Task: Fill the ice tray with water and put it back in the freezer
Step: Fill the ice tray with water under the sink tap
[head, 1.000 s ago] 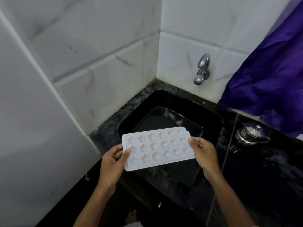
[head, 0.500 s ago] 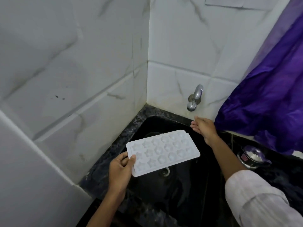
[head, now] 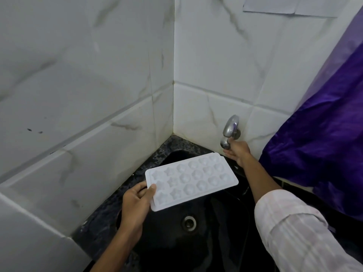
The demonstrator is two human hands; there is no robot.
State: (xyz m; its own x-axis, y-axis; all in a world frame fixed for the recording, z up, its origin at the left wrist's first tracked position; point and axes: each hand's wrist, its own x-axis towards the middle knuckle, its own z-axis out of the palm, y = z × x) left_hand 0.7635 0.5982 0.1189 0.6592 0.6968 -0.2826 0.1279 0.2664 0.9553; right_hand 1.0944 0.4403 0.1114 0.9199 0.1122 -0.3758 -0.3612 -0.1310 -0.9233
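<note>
A white ice tray (head: 191,179) with star and round moulds hangs level over the black sink (head: 176,242). My left hand (head: 137,201) grips its near left corner, thumb on top. The moulds look dry. My right hand (head: 236,152) is up at the metal tap (head: 229,132) on the back wall, fingertips touching its lower end. No water runs from the tap. The tray's far edge sits just left of and below the spout.
White marble-look tiles close the corner on the left and behind. A purple cloth (head: 324,146) hangs at the right, close to my right arm. The drain (head: 189,222) lies under the tray. A speckled dark counter (head: 102,220) rims the sink.
My right hand let go of the tray and rose to the tap. The left hand alone holds the tray, now farther over the sink toward the spout.
</note>
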